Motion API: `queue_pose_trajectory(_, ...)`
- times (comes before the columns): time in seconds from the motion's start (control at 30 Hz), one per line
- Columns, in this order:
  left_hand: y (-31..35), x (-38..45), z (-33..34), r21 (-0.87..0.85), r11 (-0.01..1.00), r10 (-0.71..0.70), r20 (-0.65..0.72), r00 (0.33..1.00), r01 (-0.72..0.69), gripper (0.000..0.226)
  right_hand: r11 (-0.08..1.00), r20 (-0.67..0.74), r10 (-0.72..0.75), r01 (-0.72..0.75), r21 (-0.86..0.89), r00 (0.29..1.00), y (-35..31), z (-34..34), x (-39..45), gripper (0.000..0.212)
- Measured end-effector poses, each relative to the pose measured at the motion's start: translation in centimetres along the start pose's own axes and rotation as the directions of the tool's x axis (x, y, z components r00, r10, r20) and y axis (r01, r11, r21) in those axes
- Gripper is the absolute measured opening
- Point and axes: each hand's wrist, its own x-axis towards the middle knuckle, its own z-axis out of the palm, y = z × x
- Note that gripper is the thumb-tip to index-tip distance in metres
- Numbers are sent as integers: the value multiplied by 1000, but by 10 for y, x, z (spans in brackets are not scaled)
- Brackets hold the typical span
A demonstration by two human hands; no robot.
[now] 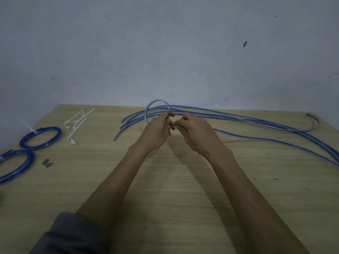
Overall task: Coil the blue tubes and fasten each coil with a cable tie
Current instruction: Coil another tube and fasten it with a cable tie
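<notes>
Progress of the task. Two finished coils, the nearer coil (15, 166) and the farther coil (41, 137), lie on the counter (183, 189) far to the left of my hands; the farther one shows a white tie tail at its upper left, while the nearer one's fastening sits at the frame edge and cannot be read clearly. A small cluster of spare cable ties (76, 125) rests between the farther coil and my hands. Several loose blue tubes (238, 117) lie uncoiled, fanning from just left of my hands away to the right and off the counter's right edge; a short dark offcut (313, 121) lies beyond them. By my judgement two coils are done, one is just begun, and the loose tubes remain.

Pose of the hands. Both forearms reach forward and meet over the middle of the counter. My left hand (158, 130) pinches the base of a first loop (156, 110), which stands upright above my fingers. My right hand (192, 132), just beside the left, has its fingers curled; its grip appears to pinch the same tube's running length where it leaves the loop, though the contact is small and blurred. The tube's free length trails right from that hand across the counter.
</notes>
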Motion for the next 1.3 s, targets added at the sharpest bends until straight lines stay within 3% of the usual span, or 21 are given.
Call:
queue_pose_trajectory(0.1, 1, -1, -1, 50, 999, -19, 82, 996, 15, 30, 995, -2, 27, -27, -100, 1000, 8, -8, -1, 26)
queue_pose_trajectory(0.2, 11, -1, 1, 112, 994, -7, 107, 994, -5, 28, 994, -61, 92, -95, -53, 994, 17, -14, -3, 21)
queue_pose_trajectory(0.43, 35, -5, 0, 192, 981, -9, 131, 991, -17, 60, 991, -107, 133, -134, -1, 985, 28, -25, -5, 25)
queue_pose_trajectory(0.53, 34, -4, -10, 71, 994, -88, 127, 988, 79, 57, 992, -117, 119, -113, 55, 986, 27, -21, -5, 25)
queue_pose_trajectory(0.6, 30, -2, -19, -100, 975, -181, 143, 973, 196, 51, 989, -115, 119, -108, 101, 986, 26, -17, -4, 32)
queue_pose_trajectory(0.7, 26, 1, -29, -428, 824, -286, 250, 925, 371, 49, 986, -118, 112, -96, 134, 987, 24, -12, -5, 45)
queue_pose_trajectory(0.83, 20, 5, -43, -670, 608, -287, 315, 905, 426, 53, 955, -138, 174, -133, 266, 975, 19, -13, -10, 41)
queue_pose_trajectory(1.03, 16, 5, -51, -784, 455, -310, 306, 900, 423, 52, 946, -218, 182, -111, 303, 959, 12, -9, -12, 19)
queue_pose_trajectory(1.3, 15, 3, -51, -714, 510, -234, 423, 876, 480, 47, 934, -372, 267, -143, 327, 889, 25, -18, -8, 18)
